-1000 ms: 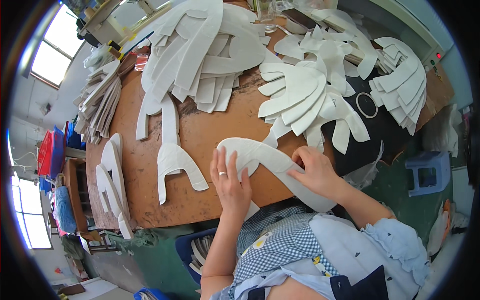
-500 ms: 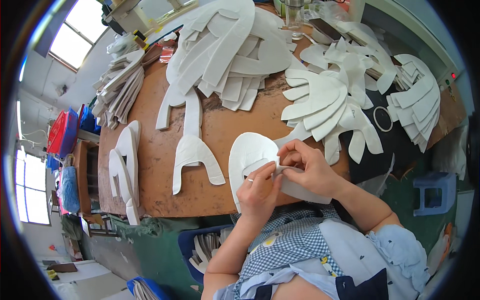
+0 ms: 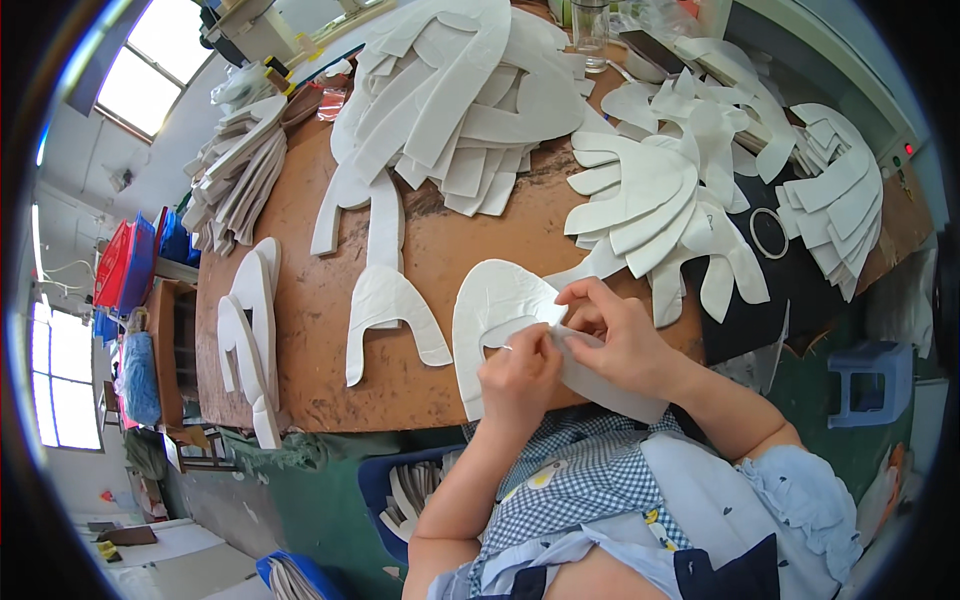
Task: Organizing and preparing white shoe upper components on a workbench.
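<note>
Close to the table's front edge, both hands grip one white U-shaped padded piece [image 3: 490, 290]. My left hand [image 3: 522, 372] is closed, its fingers pinched at the piece's inner edge. Beside it my right hand [image 3: 622, 340] pinches the same piece between thumb and curled fingers, where the material is folded up. One arm of the piece slants out below my right hand toward the apron. The fingertips hide whatever small part lies between them. Just left, a similar U-shaped piece [image 3: 395, 300] lies flat on the brown table [image 3: 310, 350].
A large heap of white pieces [image 3: 470, 130] fills the table's back, with fanned pieces [image 3: 640, 200] at right. A stack [image 3: 240, 170] and loose pieces [image 3: 250, 330] lie left. A white ring [image 3: 768, 233] rests on black cloth. Below stands a blue bin [image 3: 375, 480].
My left hand has turned and curled its fingers more tightly against the piece. The piece has shifted slightly left. My right hand has barely moved.
</note>
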Tool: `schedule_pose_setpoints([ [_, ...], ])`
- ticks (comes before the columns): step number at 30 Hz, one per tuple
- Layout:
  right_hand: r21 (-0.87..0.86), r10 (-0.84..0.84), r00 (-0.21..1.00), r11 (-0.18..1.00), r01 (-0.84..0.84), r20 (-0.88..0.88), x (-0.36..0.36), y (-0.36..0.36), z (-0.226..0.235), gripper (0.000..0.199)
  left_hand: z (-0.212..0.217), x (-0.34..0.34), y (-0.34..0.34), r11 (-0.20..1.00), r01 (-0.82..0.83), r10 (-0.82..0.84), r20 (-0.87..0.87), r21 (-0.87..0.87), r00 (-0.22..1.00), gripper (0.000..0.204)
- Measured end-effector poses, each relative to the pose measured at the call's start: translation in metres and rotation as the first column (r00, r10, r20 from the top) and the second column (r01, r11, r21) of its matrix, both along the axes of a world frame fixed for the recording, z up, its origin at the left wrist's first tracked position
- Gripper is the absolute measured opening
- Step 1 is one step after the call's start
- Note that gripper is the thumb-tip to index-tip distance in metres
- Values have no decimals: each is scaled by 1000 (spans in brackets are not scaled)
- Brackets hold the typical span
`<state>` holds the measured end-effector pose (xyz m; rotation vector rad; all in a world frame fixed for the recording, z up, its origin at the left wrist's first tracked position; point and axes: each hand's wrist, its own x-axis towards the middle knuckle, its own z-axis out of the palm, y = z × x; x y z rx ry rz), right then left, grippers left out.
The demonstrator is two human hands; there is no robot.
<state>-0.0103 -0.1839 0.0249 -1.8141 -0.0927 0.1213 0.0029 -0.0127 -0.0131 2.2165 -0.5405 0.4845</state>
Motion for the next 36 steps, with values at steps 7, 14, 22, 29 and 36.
schedule_pose_setpoints([
  [7, -251, -101, 974, 967, 48, -201, -24, -33, -34, 35, -1, 82, 91, 807, -431, 195, -506, -404, 840, 16],
  [14, -288, -68, 960, 946, 149, 272, -14, -14, -17, 27, 13, 58, 51, 923, -198, 4, -507, -330, 862, 13],
  [22, 135, -150, 957, 973, 187, -249, 0, -16, -55, 35, -10, 29, 48, 870, 273, -452, -444, -410, 774, 29],
  [29, 106, -235, 972, 966, 235, -12, -10, -15, -68, 27, -25, 15, 28, 939, 310, -257, -292, 151, 921, 37],
  [36, -98, -205, 964, 970, 223, 167, -12, -17, -66, 27, -32, 14, 25, 920, 297, -260, -169, 256, 951, 49],
])
